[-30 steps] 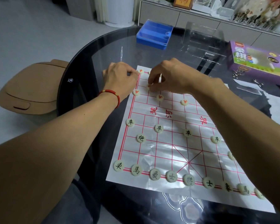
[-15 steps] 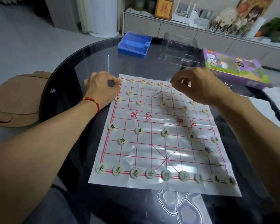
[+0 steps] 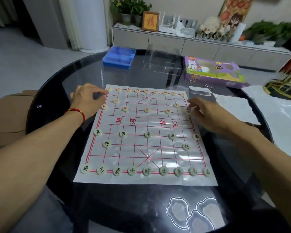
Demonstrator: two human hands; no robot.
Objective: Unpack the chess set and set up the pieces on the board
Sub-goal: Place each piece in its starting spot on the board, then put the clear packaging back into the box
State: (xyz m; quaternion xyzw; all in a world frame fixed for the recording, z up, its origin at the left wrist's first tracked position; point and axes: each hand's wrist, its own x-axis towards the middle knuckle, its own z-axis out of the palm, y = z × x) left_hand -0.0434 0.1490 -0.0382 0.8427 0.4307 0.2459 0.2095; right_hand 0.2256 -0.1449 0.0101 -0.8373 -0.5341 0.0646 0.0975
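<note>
A white sheet board with red lines lies flat on the round black glass table. Pale round pieces with black characters line its near rows. Pieces with red characters line its far rows. My left hand, with a red cord at the wrist, rests at the board's far left corner, its curled fingertips beside the corner piece. My right hand is at the board's right edge and pinches a red-marked piece on the outermost line.
Behind the board stand a blue tray, a clear plastic lid and the purple game box. White paper lies at the right. A tan chair sits left of the table.
My right hand has moved from the far middle of the board to its right edge and is lower now. My left hand stays at the far left corner. The camera has tilted up.
</note>
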